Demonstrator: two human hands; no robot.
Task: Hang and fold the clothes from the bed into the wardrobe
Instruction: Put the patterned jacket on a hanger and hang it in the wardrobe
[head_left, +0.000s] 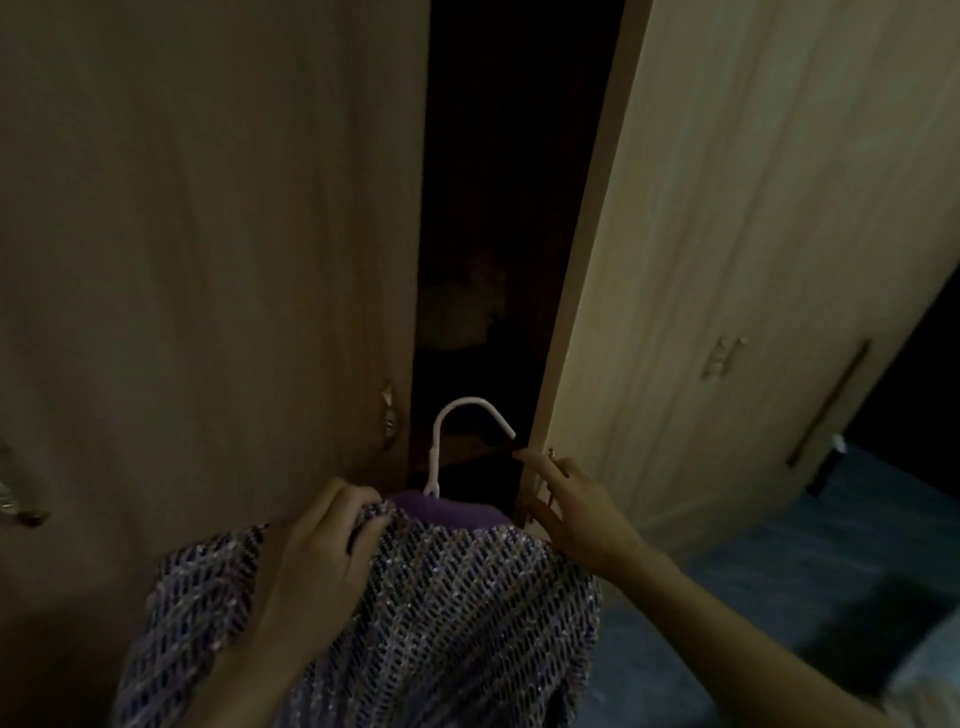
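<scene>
Both hands are busy: the left hand grips the sparkly purple top at 6 o'clock, and the right hand reaches with loose fingers toward the door edge. The top sits on a white hanger with a curved hook. Next, I think, the hook must go up into the dark wardrobe at 12 o'clock.

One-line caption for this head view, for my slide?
Left hand grips purple knit top on white hanger; right hand reaches for wardrobe door.

Single head-worn view, looking forward and down, close to the wardrobe opening, wide-angle
</scene>
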